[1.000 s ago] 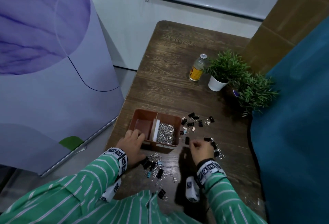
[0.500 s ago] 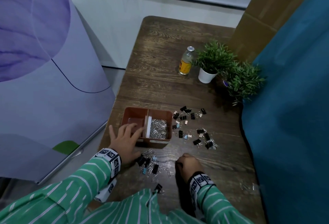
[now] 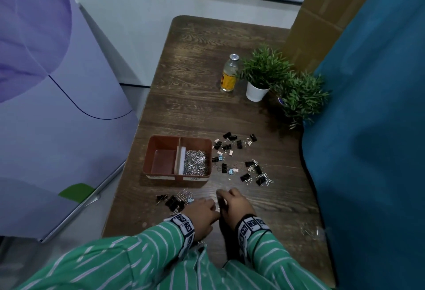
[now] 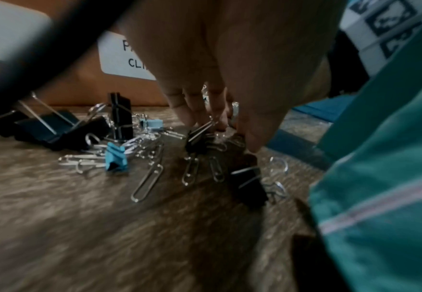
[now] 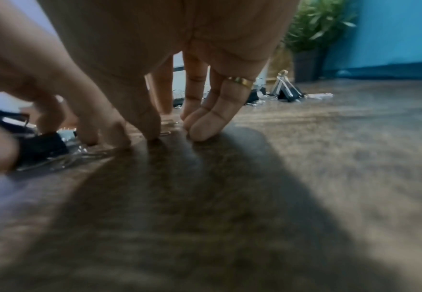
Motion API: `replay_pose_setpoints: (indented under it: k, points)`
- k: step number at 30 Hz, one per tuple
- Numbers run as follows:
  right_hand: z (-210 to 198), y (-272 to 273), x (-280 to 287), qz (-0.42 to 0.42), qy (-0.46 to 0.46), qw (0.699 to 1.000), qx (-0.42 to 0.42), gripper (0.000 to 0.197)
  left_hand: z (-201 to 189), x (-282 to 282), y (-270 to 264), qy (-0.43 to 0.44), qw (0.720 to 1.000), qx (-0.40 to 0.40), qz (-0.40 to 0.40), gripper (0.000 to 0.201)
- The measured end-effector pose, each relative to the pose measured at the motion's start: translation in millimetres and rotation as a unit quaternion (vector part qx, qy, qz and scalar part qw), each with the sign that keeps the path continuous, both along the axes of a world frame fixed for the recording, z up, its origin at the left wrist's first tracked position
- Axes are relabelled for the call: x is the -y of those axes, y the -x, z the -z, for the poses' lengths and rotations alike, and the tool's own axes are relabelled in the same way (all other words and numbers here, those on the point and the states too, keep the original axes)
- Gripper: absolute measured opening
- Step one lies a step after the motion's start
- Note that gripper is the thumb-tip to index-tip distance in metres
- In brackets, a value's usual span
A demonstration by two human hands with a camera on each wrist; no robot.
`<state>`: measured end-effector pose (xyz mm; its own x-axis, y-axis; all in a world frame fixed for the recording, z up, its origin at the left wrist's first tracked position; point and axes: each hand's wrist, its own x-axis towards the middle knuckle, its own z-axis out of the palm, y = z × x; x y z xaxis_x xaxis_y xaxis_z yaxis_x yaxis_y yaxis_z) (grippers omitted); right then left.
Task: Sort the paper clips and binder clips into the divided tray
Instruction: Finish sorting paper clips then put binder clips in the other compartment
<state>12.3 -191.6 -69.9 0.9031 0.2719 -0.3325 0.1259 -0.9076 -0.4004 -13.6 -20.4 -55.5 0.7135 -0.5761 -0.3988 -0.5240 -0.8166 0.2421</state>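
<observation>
The brown divided tray (image 3: 161, 144) has a bare left compartment and a right one heaped with silver paper clips (image 3: 195, 163). Black, blue and pink binder clips (image 3: 232, 151) lie scattered to its right. A mixed pile (image 3: 174, 200) lies in front of the tray. My left hand (image 3: 202, 209) reaches down into this pile; in the left wrist view its fingers (image 4: 200, 116) pinch a few paper clips beside a black binder clip (image 4: 197, 138). My right hand (image 3: 232, 201) is right next to it, and its thumb and fingertips (image 5: 200, 128) pinch a paper clip (image 5: 165, 133) lying flat on the table.
A small bottle with a yellow label (image 3: 228, 74) and two potted plants (image 3: 264, 71) stand at the back right. A blue cloth (image 3: 368, 128) borders the table's right edge and a lilac panel (image 3: 57, 82) stands to the left. A few paper clips (image 3: 310, 231) lie near the right edge.
My left hand left the tray's front wall and came down to the near pile. My right hand pulled back from the binder clips on the right to the spot beside it.
</observation>
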Motion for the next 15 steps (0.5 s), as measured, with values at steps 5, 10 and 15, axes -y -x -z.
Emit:
replay_pose_setpoints:
  k: [5,10,15]
  points:
    - [-6,-6,0,-0.024,0.036,0.999,-0.020,0.025,21,-3,-1,-0.038,0.998,0.016,0.042,0.016]
    - [-7,-3,-5,0.021,0.058,0.997,-0.041,0.026,25,-7,-1,-0.063,0.996,0.031,0.051,0.017]
    - [-9,-1,-9,0.034,0.078,0.994,-0.074,0.025,32,1,-6,-0.101,0.992,0.052,0.053,0.016]
